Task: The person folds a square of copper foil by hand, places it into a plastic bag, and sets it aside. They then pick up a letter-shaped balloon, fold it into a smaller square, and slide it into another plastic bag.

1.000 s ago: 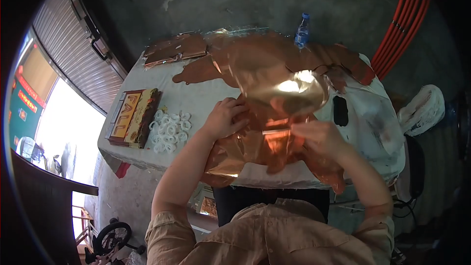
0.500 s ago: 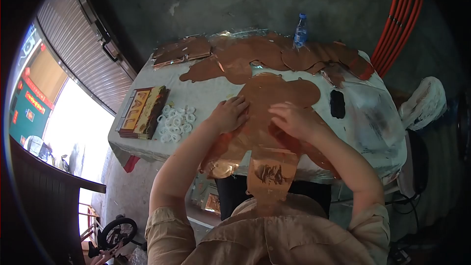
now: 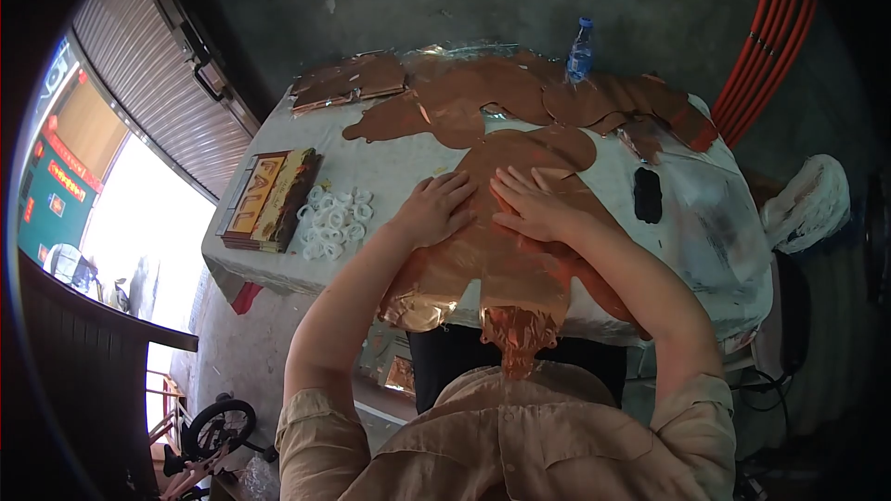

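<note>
1. Your left hand (image 3: 434, 211) and right hand (image 3: 534, 206) lie open on the foil (image 3: 548, 146), thumbs apart from fingers, hiding what's beneath.
2. The foil crosses the table's (image 3: 390, 162) six o'clock edge; its crumpled tip blurs against your shirt (image 3: 557, 427).
3. At nine o'clock, rings (image 3: 334, 221) overlap, partly hiding each other.

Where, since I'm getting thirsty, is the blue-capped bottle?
In the head view, the bottle stands right of centre at the far edge of the table, by the copper-coloured foil sheets.
</note>
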Demonstrator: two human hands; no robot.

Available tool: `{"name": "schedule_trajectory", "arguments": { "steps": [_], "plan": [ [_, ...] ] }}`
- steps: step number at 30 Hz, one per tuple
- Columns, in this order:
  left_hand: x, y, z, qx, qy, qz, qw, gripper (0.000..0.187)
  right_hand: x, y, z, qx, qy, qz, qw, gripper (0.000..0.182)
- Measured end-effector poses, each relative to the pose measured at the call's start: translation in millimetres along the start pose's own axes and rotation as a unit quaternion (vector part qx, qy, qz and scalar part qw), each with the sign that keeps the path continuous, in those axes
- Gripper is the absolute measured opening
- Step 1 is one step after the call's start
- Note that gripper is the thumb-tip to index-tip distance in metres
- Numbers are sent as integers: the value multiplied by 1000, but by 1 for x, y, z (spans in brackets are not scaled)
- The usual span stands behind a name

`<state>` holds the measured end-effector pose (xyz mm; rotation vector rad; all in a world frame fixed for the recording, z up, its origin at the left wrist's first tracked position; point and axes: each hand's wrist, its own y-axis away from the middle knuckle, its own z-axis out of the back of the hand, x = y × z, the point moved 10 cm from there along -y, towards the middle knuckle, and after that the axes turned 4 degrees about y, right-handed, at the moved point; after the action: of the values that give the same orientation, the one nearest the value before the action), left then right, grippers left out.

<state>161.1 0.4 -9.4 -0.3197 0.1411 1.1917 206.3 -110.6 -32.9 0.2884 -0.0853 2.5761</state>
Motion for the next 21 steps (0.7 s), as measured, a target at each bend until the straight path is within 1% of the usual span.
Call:
{"name": "schedule_trajectory", "arguments": {
  "steps": [3, 13, 21],
  "plan": [
    [-1, 0, 0, -6, -5, -10, 1000, 54, 0, -6, 0, -9, 23, 4, 1000, 73],
    [-2, 3, 4, -15, -1, -23, 1000, 53, 2, -5, -7, 25, 34, -13, 999, 74],
    [-5, 5, 8, -12, -4, -36, 999, 53, 8, -3, -5, 10, 50, -11, 999, 73]
  ]
}}
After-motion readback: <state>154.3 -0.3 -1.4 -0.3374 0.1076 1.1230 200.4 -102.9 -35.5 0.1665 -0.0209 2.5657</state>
